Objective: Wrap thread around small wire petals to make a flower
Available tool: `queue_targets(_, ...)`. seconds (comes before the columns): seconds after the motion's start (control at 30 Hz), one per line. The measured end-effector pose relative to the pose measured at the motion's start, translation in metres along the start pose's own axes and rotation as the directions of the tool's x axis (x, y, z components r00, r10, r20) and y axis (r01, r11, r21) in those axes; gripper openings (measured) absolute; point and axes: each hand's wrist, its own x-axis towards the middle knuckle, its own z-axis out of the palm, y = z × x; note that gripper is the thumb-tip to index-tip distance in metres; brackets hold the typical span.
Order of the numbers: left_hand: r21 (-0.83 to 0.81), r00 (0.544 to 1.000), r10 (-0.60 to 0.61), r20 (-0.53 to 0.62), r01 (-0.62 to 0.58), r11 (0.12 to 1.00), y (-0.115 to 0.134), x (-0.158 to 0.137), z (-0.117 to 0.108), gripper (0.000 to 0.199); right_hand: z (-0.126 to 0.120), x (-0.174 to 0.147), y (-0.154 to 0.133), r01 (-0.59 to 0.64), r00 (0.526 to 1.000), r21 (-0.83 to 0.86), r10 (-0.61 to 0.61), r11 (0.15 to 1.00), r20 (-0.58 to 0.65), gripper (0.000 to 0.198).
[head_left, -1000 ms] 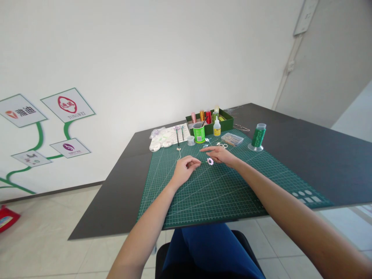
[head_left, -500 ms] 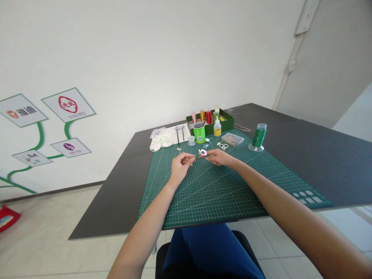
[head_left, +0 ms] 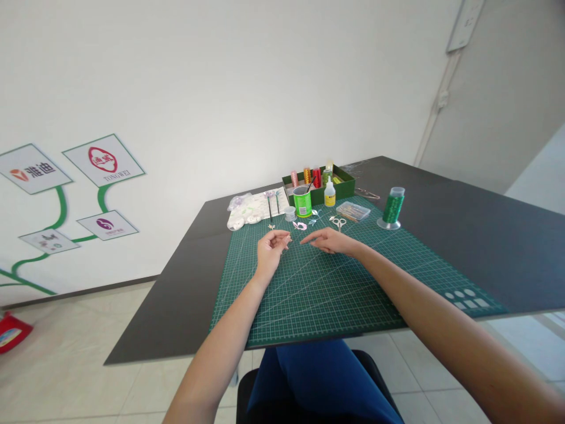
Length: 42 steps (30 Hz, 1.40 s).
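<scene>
My left hand [head_left: 271, 247] is pinched, thumb against fingers, on the stem end of a small pink-and-white flower [head_left: 301, 226]; the stem itself is hard to make out. The flower head shows just beyond the fingertips, above the green cutting mat [head_left: 309, 294]. To the right, my right hand [head_left: 329, 240] hovers with its index finger stretched toward the flower and the other fingers loosely bent, nothing visible in it. Small scissors [head_left: 339, 222] lie just behind it. Near the left fingertips is a small pale leaf-tipped piece [head_left: 271, 227].
At the back stand a green can [head_left: 302, 206], a glue bottle [head_left: 329, 194] and a green box [head_left: 348, 185] of thread spools. A clear case [head_left: 353, 211] lies right of them, with a green thread spool [head_left: 393, 207] farther right. White pads [head_left: 241, 221] lie at back left.
The flower has shifted left and slightly away, along with my left hand. My right hand has come apart from it, and its index finger now points out straighter.
</scene>
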Motion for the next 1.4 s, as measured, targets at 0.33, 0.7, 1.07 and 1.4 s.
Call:
queue_targets(0.33,0.034,1.0,0.027,-0.015,-0.026,0.999,-0.007,0.004,-0.004,0.023,0.0,0.0,0.0,-0.003,0.997,0.011,0.002,1.0,0.08,0.052)
queue_targets(0.7,-0.078,0.995,-0.074,-0.064,0.069,0.995,-0.008,0.007,-0.006,0.029,-0.003,-0.005,-0.003,-0.003,0.991,0.205,-0.024,0.979,0.132,0.054)
queue_targets(1.07,-0.177,0.992,-0.119,-0.04,0.11,0.978,-0.006,0.008,-0.008,0.034,-0.023,-0.005,-0.006,0.219,0.895,0.427,-0.007,0.877,-0.445,0.04)
queue_targets(1.4,-0.309,0.942,-0.123,0.312,0.223,0.924,0.006,0.002,-0.01,0.04,-0.063,-0.004,0.026,0.088,0.348,0.166,0.126,0.982,-0.929,0.029)
